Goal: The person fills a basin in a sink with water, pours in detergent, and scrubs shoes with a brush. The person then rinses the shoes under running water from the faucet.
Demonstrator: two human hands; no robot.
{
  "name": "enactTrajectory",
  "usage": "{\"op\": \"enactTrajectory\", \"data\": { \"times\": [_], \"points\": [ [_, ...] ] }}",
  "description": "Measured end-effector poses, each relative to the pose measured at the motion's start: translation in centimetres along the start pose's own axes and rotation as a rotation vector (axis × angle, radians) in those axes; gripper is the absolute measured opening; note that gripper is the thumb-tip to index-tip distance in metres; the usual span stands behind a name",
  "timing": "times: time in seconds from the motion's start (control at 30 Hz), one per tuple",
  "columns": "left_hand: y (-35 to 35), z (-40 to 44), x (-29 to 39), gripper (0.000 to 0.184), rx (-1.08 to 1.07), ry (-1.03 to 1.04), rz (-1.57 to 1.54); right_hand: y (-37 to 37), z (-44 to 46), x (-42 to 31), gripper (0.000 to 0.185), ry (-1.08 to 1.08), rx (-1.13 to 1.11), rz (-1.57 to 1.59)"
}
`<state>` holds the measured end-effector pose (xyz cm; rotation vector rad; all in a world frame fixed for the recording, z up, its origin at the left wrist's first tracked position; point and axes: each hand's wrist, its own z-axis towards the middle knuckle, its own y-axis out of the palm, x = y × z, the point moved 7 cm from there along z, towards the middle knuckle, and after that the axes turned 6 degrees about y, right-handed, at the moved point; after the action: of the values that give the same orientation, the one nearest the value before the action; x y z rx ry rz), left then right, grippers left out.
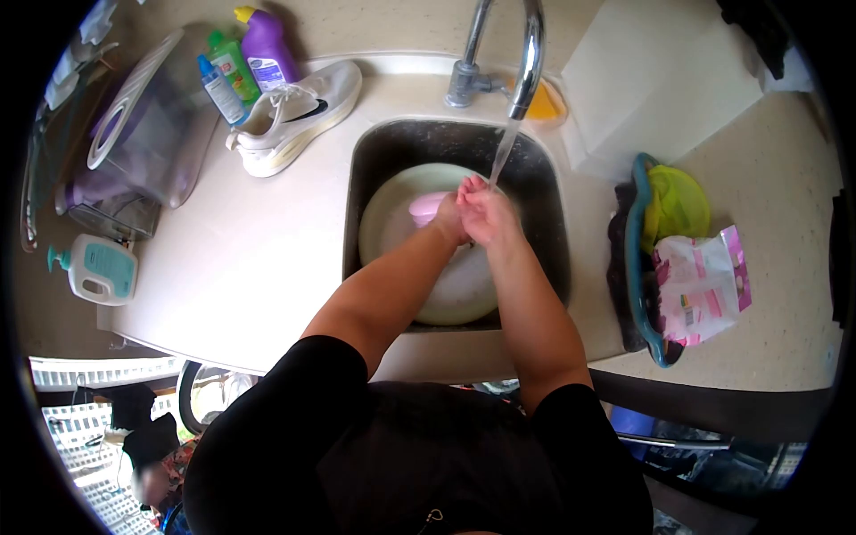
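My two hands meet under the running water (505,159) from the tap, above a pale round basin (388,267) in the sink. My right hand (489,214) is turned palm up, its fingers loosely curled and apart, holding nothing I can see. Against it lies my left hand (452,223), whose fingers are mostly hidden behind the right. Just left of the hands, a smooth pink object (428,209) sits in the basin; its kind is unclear.
A chrome tap (528,62) arches over the dark sink (546,267). Left on the counter stand a white shoe (299,116), a purple bottle (267,49), a green bottle (234,67) and a pump bottle (102,270). A blue-rimmed tray (640,259) and pink-white packet (700,285) are right.
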<state>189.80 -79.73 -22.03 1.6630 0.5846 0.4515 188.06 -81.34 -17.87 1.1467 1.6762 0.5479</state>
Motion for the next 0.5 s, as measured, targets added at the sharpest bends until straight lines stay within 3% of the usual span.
{"op": "enactTrajectory", "data": {
  "times": [0.03,0.13,0.23,0.33,0.37,0.43,0.5],
  "points": [
    [0.6,0.2,0.0,0.017,-0.109,-0.015,-0.022,0.4,0.0,-0.1,0.029,0.019,0.033,-0.008],
    [-0.1,2.0,0.0,0.017,-0.093,-0.086,0.002,1.6,-1.3,-1.1,0.028,-0.008,0.2,0.073],
    [-0.6,3.7,-0.6,0.016,-0.048,-0.111,0.037,2.1,-1.9,-2.0,0.024,-0.129,0.142,-0.038],
    [-2.3,5.0,-1.0,0.016,0.178,-0.062,0.212,3.9,-3.9,-1.2,0.021,-0.273,0.065,-0.36],
    [-3.1,5.2,-1.0,0.016,0.298,-0.04,0.33,5.5,-5.8,-0.8,0.017,-0.419,0.051,-0.615],
    [-3.8,5.2,-0.7,0.015,0.453,-0.05,0.521,8.1,-9.0,2.2,0.014,-0.788,-0.168,-1.048],
    [-3.1,4.6,-1.1,0.015,0.467,-0.092,0.565,11.5,-12.8,2.8,0.019,-0.965,-0.4,-1.276]
  ]
}}
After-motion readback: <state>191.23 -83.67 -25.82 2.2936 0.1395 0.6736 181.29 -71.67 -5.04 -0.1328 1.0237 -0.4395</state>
